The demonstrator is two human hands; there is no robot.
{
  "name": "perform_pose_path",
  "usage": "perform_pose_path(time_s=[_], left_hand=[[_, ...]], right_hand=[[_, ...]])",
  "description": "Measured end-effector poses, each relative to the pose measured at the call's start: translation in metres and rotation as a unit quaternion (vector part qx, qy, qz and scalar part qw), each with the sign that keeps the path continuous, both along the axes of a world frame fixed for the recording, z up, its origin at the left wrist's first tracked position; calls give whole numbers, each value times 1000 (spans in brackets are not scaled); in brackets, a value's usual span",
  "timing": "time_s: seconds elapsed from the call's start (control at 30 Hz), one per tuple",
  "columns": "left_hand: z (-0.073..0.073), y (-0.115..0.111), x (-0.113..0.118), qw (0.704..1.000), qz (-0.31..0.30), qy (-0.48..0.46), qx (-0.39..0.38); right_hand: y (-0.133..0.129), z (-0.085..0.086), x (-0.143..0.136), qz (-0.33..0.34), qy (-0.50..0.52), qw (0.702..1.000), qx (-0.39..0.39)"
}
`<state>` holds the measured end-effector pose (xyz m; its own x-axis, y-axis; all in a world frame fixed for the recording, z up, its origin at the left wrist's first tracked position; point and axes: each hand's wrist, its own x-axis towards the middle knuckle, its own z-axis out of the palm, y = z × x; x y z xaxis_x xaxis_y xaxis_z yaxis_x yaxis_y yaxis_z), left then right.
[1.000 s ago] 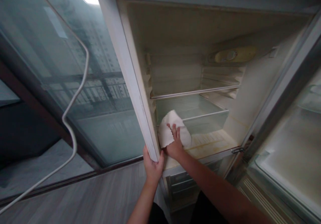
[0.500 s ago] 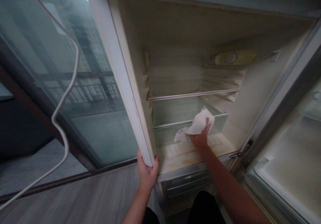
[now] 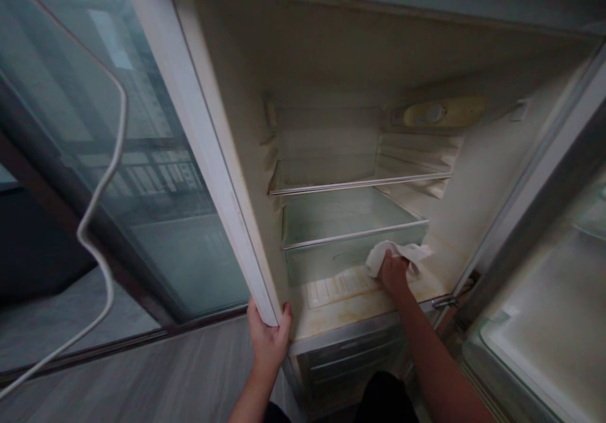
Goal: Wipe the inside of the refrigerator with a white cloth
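My right hand [image 3: 394,273] is closed on a crumpled white cloth or paper towel [image 3: 379,256], low inside an open fridge [image 3: 222,183]. The cloth is in front of the clear drawer [image 3: 322,262], above the yellow-stained ribbed floor [image 3: 338,287] of the compartment; whether it touches the drawer I cannot tell. At the lower left, my left hand [image 3: 269,334] grips the fridge's left side edge, thumb on the inner side and fingers around the outside.
Above the drawer sits a glass shelf [image 3: 360,183], with a yellowed control dial housing [image 3: 445,112] at upper right. The open fridge door [image 3: 549,322] stands on the right. A white cable [image 3: 95,202] hangs at left before a glass sliding door [image 3: 203,265].
My right hand has moved right and slightly down with the white cloth, from mid-drawer to the drawer's right end. The left hand keeps its grip; the view has shifted a little.
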<state>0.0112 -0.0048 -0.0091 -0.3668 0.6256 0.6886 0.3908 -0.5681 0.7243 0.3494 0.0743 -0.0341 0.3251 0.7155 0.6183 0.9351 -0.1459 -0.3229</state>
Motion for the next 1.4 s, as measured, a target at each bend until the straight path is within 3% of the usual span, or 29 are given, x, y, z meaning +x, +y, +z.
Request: perform_pose_path(time_s=[0.2,0.27,0.33,0.47,0.57,0.63,0.73,0.83,1.0,1.13,1.23,1.4], left_hand=[[0,0,2,1000,-6,-22,-7],[0,1,1,1000,-6,-23,-8],[0,1,1,1000,-4,-21,-7],[-1,2,-1,1000,5,-9,-17],[0,1,-2,1000,4,9,-21],[1,0,-2,1000,-5,13,-26],[6,-1,-2,1000,-11,12,-24],[9,-2,-2,1000,-12,14,-21],[7,-1,-2,1000,-12,-3,-18],[8,-1,-1,999,-12,-18,-29],[12,-2,0,999,-11,-20,-35],[16,-4,1,999,-11,-14,-41]], right_hand=[[-38,10,-54,2,25,978,-206],[-49,15,-83,33,6,980,-198],[-58,18,-116,108,-17,976,-190],[-76,16,-185,197,20,963,-185],[-88,15,-220,302,8,947,-108],[-95,15,-228,344,-1,938,-53],[-103,13,-214,364,3,930,-40],[-106,7,-177,337,2,940,-51],[-99,-3,-90,209,-57,974,-65],[-91,-1,-33,49,-59,990,-115],[-83,4,-5,-27,-38,988,-146],[-68,16,23,-84,11,983,-162]])
